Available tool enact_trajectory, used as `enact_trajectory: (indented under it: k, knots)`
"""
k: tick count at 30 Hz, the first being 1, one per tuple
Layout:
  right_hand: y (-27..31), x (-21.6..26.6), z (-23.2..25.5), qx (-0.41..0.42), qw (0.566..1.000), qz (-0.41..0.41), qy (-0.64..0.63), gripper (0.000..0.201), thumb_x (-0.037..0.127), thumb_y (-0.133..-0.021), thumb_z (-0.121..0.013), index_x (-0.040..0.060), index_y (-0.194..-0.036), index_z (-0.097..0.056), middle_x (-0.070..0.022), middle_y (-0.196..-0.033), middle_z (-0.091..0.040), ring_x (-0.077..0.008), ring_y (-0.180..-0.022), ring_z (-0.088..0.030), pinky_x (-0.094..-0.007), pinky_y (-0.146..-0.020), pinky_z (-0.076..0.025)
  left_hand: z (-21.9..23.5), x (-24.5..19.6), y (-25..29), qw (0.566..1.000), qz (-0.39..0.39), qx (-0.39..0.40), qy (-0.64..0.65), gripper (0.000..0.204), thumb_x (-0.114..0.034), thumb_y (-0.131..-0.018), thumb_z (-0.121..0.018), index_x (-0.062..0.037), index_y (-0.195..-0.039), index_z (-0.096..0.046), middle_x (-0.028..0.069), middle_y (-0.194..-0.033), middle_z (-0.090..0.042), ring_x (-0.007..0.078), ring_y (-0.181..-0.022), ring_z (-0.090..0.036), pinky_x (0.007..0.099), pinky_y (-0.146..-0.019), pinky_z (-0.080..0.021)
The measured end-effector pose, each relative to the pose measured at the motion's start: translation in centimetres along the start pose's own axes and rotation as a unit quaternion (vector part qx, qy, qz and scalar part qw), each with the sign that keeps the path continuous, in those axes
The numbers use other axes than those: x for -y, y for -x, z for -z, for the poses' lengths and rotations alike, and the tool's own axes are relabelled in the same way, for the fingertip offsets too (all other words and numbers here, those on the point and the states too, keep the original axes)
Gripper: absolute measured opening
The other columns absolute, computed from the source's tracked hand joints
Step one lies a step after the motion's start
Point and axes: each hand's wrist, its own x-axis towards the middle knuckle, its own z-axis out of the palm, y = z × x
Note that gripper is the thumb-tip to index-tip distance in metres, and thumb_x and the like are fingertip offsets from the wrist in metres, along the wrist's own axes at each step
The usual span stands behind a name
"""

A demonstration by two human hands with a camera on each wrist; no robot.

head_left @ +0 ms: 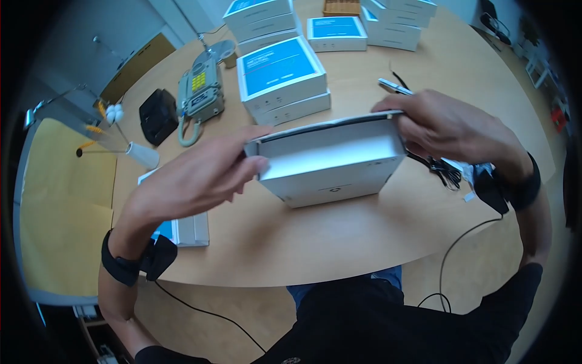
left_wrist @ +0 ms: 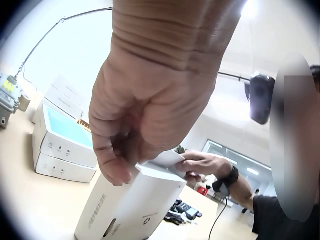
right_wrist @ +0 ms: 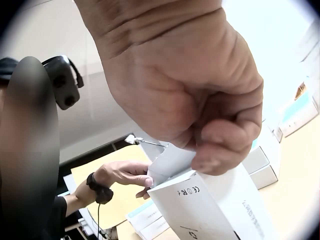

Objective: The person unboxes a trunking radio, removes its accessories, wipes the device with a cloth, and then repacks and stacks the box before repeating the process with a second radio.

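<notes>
The white box [head_left: 333,170] is over the desk [head_left: 242,261], on the person's side of the blue-topped stack [head_left: 282,70], its long upper edge running left to right. The left hand [head_left: 197,176] pinches one upper corner, the right hand [head_left: 458,127] grips the other; neither is clearly nearer.

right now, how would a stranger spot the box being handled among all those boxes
On the wooden table, find the blue-topped stack of two boxes. The handled box is just in front, toward the person. Unlike its neighbours, it shows no blue, and the left hand and right hand grip its upper corners.
</notes>
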Motion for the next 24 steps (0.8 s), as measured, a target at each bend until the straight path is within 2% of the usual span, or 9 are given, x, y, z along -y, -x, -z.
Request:
enact_trajectory:
  k: [2, 4, 5, 6, 11, 14, 17, 21, 24]
  knots:
    - [0.2, -0.6, -1.0, -0.006, 0.994, 0.04, 0.102, 0.042, 0.029, -0.106, -0.046, -0.0048, -0.13, -0.053, -0.0215, -0.083, -0.067, -0.0333, -0.077, -0.069, -0.0443, -0.079, -0.054, -1.7, 1.1, 0.3, 0.968, -0.133, -0.083, -0.197, 0.064, -0.037, -0.106, -0.054, 0.0025, -0.153, -0.036, 0.0213, -0.11, -0.063, 0.0288, -0.093, -0.066, 0.0382, -0.072, -0.055]
    - [1.3, -1.6, -4.5, -0.096, 0.974, 0.086, 0.184, 0.063, 0.041, -0.105, -0.051, -0.0042, -0.147, -0.038, -0.0291, -0.109, -0.065, -0.0411, -0.094, -0.068, -0.0476, -0.089, -0.054, -3.4, -0.2, 0.6, 0.973, -0.054, -0.029, -0.221, 0.08, -0.029, -0.099, -0.066, -0.0065, -0.162, -0.022, 0.0252, -0.131, -0.049, 0.0338, -0.105, -0.065, 0.042, -0.087, -0.054]
    - [1.7, -1.3, -4.9, -0.042, 0.978, 0.062, 0.195, 0.09, 0.056, -0.096, -0.058, 0.0012, -0.157, -0.021, -0.0322, -0.144, -0.048, -0.0463, -0.11, -0.065, -0.0514, -0.096, -0.055, -5.1, 0.7, 0.2, 0.962, -0.102, -0.096, -0.235, 0.086, -0.026, -0.096, -0.07, -0.0049, -0.162, -0.019, 0.0262, -0.135, -0.046, 0.0383, -0.111, -0.062, 0.0447, -0.091, -0.054]
    - [1.8, -2.0, -6.3, -0.104, 0.974, 0.098, 0.175, 0.088, 0.041, -0.091, -0.073, 0.0017, -0.154, -0.025, -0.0288, -0.143, -0.049, -0.0472, -0.115, -0.061, -0.0507, -0.095, -0.055, -6.6, 1.5, -0.2, 0.944, -0.148, -0.163, -0.245, 0.092, -0.023, -0.093, -0.074, -0.0034, -0.162, -0.016, 0.0273, -0.139, -0.044, 0.0428, -0.117, -0.059, 0.0474, -0.094, -0.053]
    - [3.3, -2.0, -8.3, -0.157, 0.966, 0.186, 0.083, 0.067, 0.015, -0.086, -0.076, -0.0017, -0.139, -0.039, -0.0228, -0.125, -0.056, -0.044, -0.104, -0.065, -0.0474, -0.087, -0.058, -8.5, 0.7, 1.7, 0.942, -0.142, -0.205, -0.225, 0.079, -0.009, -0.079, -0.081, 0.0027, -0.144, -0.039, 0.0297, -0.151, -0.035, 0.0479, -0.124, -0.055, 0.0511, -0.102, -0.051]
    - [4.4, 0.0, -11.1, -0.273, 0.885, 0.304, 0.225, 0.057, 0.006, -0.081, -0.077, 0.0031, -0.133, -0.052, -0.0291, -0.129, -0.058, -0.0386, -0.094, -0.07, -0.0405, -0.072, -0.062, -9.2, -1.4, 3.2, 0.866, -0.246, -0.266, -0.344, 0.057, -0.012, -0.083, -0.074, -0.0007, -0.135, -0.054, 0.027, -0.144, -0.052, 0.042, -0.126, -0.059, 0.0496, -0.103, -0.052]
    - [2.8, 2.1, -12.5, -0.338, 0.833, 0.399, 0.183, 0.051, 0.007, -0.082, -0.077, 0.0048, -0.131, -0.059, -0.0335, -0.131, -0.058, -0.0359, -0.089, -0.072, -0.0377, -0.072, -0.062, -10.2, -1.3, 5.2, 0.834, -0.249, -0.348, -0.348, 0.051, -0.013, -0.087, -0.07, -0.0029, -0.135, -0.055, 0.0244, -0.134, -0.063, 0.043, -0.124, -0.062, 0.0512, -0.103, -0.053]
    - [1.8, 3.4, -13.7, -0.272, 0.852, 0.439, 0.086, 0.049, 0.014, -0.086, -0.078, 0.0053, -0.132, -0.061, -0.0313, -0.138, -0.055, -0.0307, -0.087, -0.072, -0.0333, -0.068, -0.06, -5.9, 5.6, 11.1, 0.746, -0.2, -0.399, -0.495, 0.057, -0.009, -0.088, -0.075, -0.0046, -0.141, -0.052, 0.0206, -0.135, -0.065, 0.0425, -0.126, -0.061, 0.0514, -0.106, -0.051]
    - [1.7, 2.6, -15.2, -0.198, 0.895, 0.396, 0.059, 0.052, 0.014, -0.085, -0.079, 0.0043, -0.133, -0.059, -0.0293, -0.139, -0.055, -0.0301, -0.089, -0.072, -0.0335, -0.069, -0.06, -4.1, 13.3, 14.7, 0.749, -0.175, -0.432, -0.472, 0.076, -0.01, -0.076, -0.084, -0.0101, -0.143, -0.049, 0.0141, -0.147, -0.058, 0.0388, -0.136, -0.054, 0.053, -0.115, -0.044]
